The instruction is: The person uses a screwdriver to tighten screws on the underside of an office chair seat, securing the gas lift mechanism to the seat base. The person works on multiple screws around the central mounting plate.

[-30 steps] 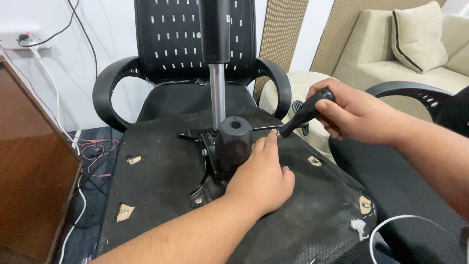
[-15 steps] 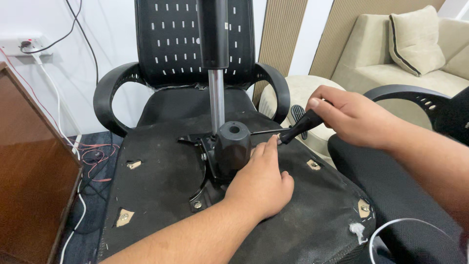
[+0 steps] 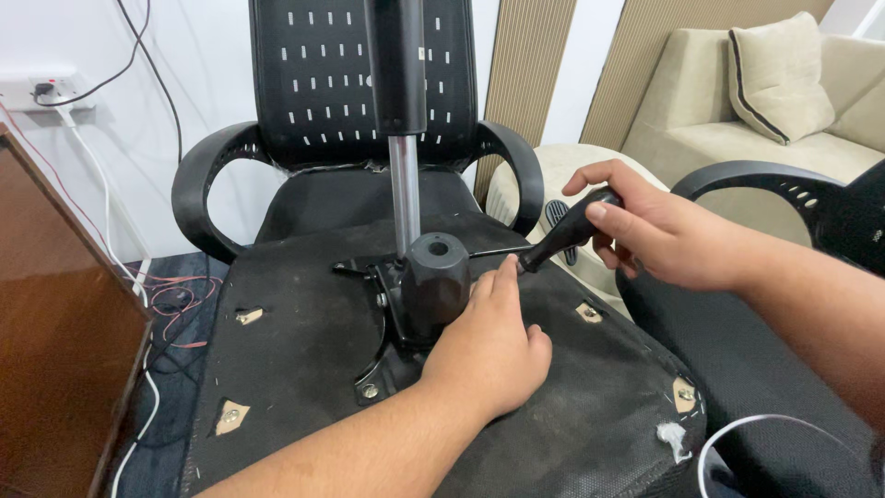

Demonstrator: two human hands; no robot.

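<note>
Left hand (image 3: 486,346): centre of frame, palm down and fingers spread on the upturned chair seat (image 3: 295,369), touching the black mechanism (image 3: 433,286), gripping nothing.
Lever (image 3: 562,238): centre right, now lowered from 1 second ago.
Right hand (image 3: 645,226): fingers wrapped around the lever's grip.

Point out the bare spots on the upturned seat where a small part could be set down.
Free: the seat underside left of the mechanism, between the corner brackets. Crowded: the centre, under the left hand, and the right edge by the lever and right hand.

Lever (image 3: 564,236) right of mechanism (image 3: 433,281)
</note>
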